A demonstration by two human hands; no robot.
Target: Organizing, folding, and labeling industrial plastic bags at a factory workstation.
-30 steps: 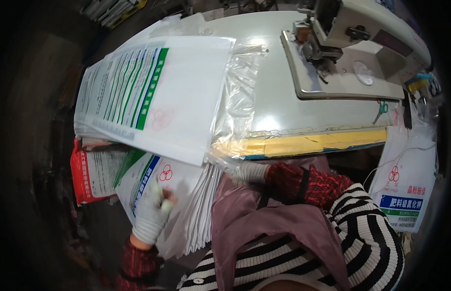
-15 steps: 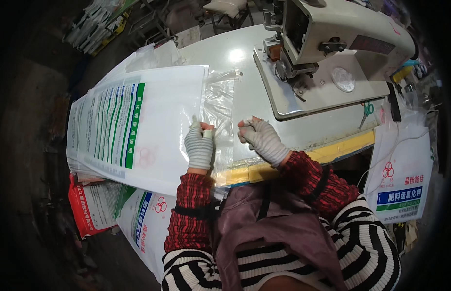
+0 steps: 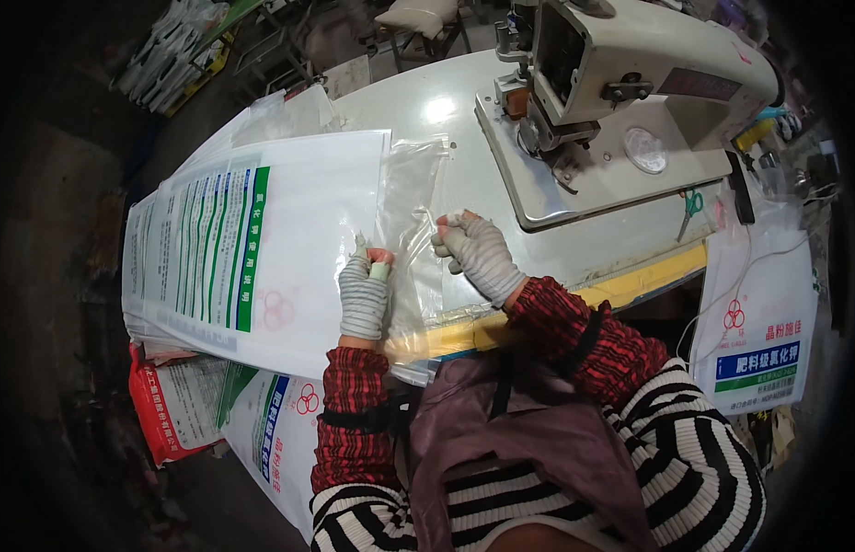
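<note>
A white printed sack (image 3: pixel 321 198) lies flat on the table at my left, with a clear plastic liner (image 3: pixel 413 175) sticking out past its right edge. My left hand (image 3: pixel 364 296), in a grey striped fingerless glove, rests at that edge with its fingers curled closed on the sack. My right hand (image 3: pixel 482 256), gloved the same way, is at the liner's outer edge. Its thumb and fingertips are pinched together on the film, which is pulled into creases there. The undersides of my fingers are hidden on both hands.
A large sewing machine (image 3: pixel 620 129) stands on the table at the far right, with green-handled scissors (image 3: pixel 690 210) near its base. More printed sacks hang at the right (image 3: pixel 754 322) and lower left (image 3: pixel 271 423). Yellow tape (image 3: pixel 574 305) runs along the table's front edge.
My right hand has moved slightly left onto the liner's edge, and the film has gathered into creases beside it. My left hand stays at the sack's edge. The view has shifted a little.
</note>
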